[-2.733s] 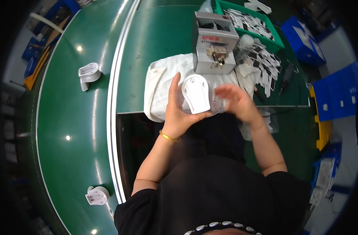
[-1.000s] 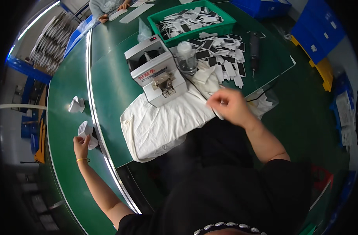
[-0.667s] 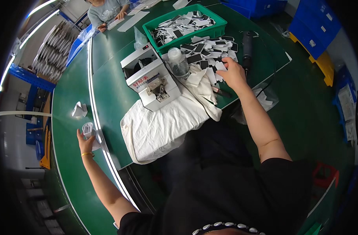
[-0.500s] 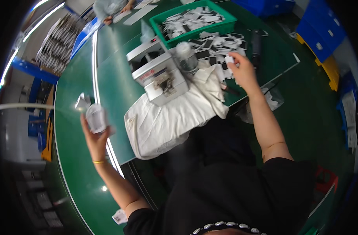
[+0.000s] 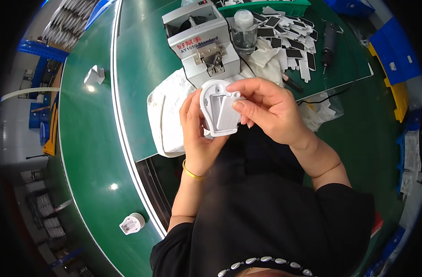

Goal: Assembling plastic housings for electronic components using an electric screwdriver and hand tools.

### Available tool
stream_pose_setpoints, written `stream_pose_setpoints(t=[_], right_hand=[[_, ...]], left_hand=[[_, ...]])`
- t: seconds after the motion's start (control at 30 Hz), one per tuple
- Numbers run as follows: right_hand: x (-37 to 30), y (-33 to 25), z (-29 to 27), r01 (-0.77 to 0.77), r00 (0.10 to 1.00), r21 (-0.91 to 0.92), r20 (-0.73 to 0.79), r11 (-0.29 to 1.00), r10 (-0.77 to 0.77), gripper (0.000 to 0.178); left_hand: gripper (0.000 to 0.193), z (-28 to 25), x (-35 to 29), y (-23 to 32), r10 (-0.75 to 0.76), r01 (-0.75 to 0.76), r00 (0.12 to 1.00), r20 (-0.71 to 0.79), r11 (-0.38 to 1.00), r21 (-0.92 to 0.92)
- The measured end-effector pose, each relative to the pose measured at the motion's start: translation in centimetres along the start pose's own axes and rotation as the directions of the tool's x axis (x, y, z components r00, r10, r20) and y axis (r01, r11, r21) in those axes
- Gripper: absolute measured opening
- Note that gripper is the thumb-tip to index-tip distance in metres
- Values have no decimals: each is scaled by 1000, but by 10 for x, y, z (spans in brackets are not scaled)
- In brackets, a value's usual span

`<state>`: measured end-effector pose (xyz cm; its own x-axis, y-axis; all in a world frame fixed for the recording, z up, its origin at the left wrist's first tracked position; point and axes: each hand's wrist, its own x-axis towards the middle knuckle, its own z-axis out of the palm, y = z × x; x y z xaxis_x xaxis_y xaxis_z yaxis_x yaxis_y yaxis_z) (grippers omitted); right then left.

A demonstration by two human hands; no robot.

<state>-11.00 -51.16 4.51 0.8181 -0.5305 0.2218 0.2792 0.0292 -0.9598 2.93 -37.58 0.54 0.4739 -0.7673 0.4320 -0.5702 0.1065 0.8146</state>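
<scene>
In front of my chest, my left hand point(image 5: 195, 131) is closed round a white rounded plastic housing point(image 5: 205, 107), its hollow back turned up. My right hand point(image 5: 278, 113) pinches a flat white battery cover point(image 5: 227, 113) by its looped tab, between thumb and fingers. The cover lies slanted over the right part of the housing's recess, touching it; whether it is seated I cannot tell. Just beyond my hands stands a grey screw feeder point(image 5: 206, 53). A white cloth point(image 5: 167, 113) lies under and before it.
Many loose white covers with dark pads point(image 5: 292, 41) are heaped beside a clear pump bottle point(image 5: 244, 39) and a green bin point(image 5: 285, 7). An electric screwdriver point(image 5: 329, 44) lies to their right. Leftward on the green table are another housing point(image 5: 132, 224) and a white part point(image 5: 94, 75).
My left hand has brought the housing from the left side of the table to the middle. My right hand has come back from the heap with a cover, and both parts now meet.
</scene>
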Motion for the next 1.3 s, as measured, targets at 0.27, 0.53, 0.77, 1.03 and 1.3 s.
stream_pose_setpoints(t=[0.27, 0.53, 0.77, 1.03, 1.3], right_hand=[[-3, 4, 5, 14, 1000, -180, -10, 984, -16, 26], [-7, 11, 8, -5, 999, -196, -49, 981, -5, 28], [0, 23, 6, 198, 978, -427, 31, 882, -205, 49], [-4, 28, 9, -6, 1000, 106, 9, 994, 5, 65], [-7, 32, 13, -43, 997, 300, -52, 953, 62, 72]], left_hand=[[84, 2, -5, -7, 55, -55, 998, 8, 997, 60], [83, -1, -5, -11, 97, -99, 995, 29, 992, 79], [83, 7, -11, -15, 145, -143, 989, -31, 987, 68], [85, 9, -7, -12, 190, -185, 981, -43, 978, 98], [83, 9, -7, -2, 205, -202, 978, -24, 975, 90]])
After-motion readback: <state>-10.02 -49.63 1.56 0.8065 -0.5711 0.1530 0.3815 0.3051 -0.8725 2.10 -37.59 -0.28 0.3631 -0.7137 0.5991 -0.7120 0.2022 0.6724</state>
